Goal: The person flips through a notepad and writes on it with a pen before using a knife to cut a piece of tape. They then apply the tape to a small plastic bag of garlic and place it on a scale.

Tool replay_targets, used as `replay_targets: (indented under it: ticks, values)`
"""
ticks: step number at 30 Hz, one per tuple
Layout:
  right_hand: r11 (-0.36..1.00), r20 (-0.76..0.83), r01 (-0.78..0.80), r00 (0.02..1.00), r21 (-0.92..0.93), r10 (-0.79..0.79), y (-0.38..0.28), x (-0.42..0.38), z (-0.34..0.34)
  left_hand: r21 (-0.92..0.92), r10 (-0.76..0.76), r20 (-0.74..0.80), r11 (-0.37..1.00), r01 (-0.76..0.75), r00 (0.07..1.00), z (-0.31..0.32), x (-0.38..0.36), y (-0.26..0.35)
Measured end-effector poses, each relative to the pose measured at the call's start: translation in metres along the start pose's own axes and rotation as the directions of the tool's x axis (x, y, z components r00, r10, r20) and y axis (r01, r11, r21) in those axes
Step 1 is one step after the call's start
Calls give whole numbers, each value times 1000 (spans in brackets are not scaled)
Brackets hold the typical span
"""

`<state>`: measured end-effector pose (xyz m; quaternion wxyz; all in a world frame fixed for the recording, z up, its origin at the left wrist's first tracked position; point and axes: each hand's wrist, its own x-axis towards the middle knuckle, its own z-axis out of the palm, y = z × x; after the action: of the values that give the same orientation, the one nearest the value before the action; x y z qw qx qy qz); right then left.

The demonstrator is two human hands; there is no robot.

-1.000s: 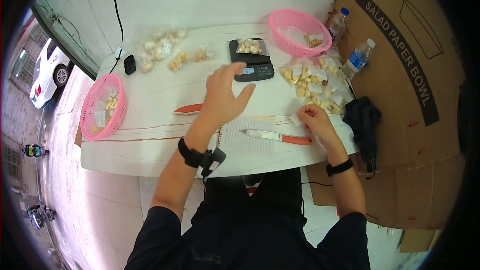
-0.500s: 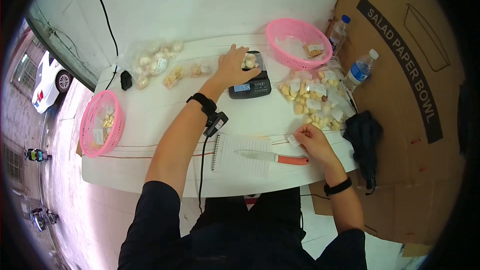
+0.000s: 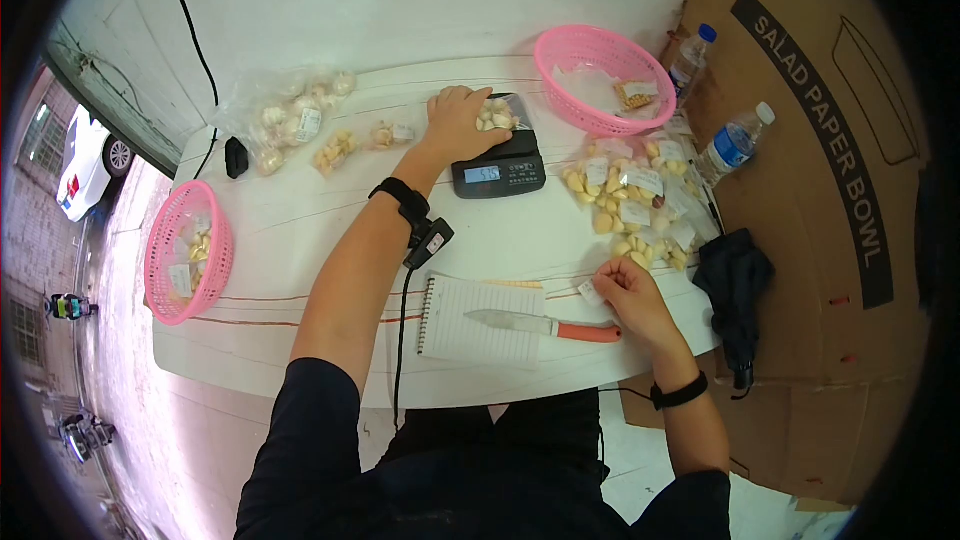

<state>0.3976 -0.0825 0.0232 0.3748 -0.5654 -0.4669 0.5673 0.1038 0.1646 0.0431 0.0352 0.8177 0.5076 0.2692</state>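
A black digital scale (image 3: 500,178) with a lit display stands at the middle back of the table. On its platform lies a small clear bag of garlic (image 3: 497,116). My left hand (image 3: 460,123) grips the bag's left side, fingers behind and thumb in front. Between the thumb and fingertips of my right hand (image 3: 632,298) is a small white label (image 3: 591,291), pinched above the table's right part. Just below that hand lies a knife (image 3: 540,324) with an orange handle, resting across a spiral notebook (image 3: 470,348).
Bagged peeled cloves (image 3: 625,190) are piled at right, near a pink basket (image 3: 605,120), water bottles (image 3: 733,145) and a black umbrella (image 3: 735,285). Garlic bags (image 3: 290,125) lie at back left; another pink basket (image 3: 222,258) sits at the left edge. A cardboard box (image 3: 800,190) borders the right.
My left hand's fingers have closed in around the bag of garlic on the scale, and the display digits differ. My right hand still pinches the label. The view has shifted slightly.
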Motion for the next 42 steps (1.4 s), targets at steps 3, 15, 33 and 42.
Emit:
replay_targets:
  ticks: [3, 15, 33, 42]
  values:
    - [1000, 0, 9, 1000, -6, -9, -4, -1, 1, -25, -51, 16, 998, 51, 999, -3, 0, 0]
    - [1000, -4, 15, 1000, 24, -15, 0, 0, 1, -682, -385, -75, 693, 234, 920, -43, -29, 4]
    - [1000, -78, -14, 997, 5, 15, 2, 10, 2, -462, 142, 257, 887, -7, 956, -70, -156, 43]
    - [994, -103, -1, 995, -109, -10, 2, 12, 4, -120, 172, 294, 983, -142, 940, -68, -155, 60]
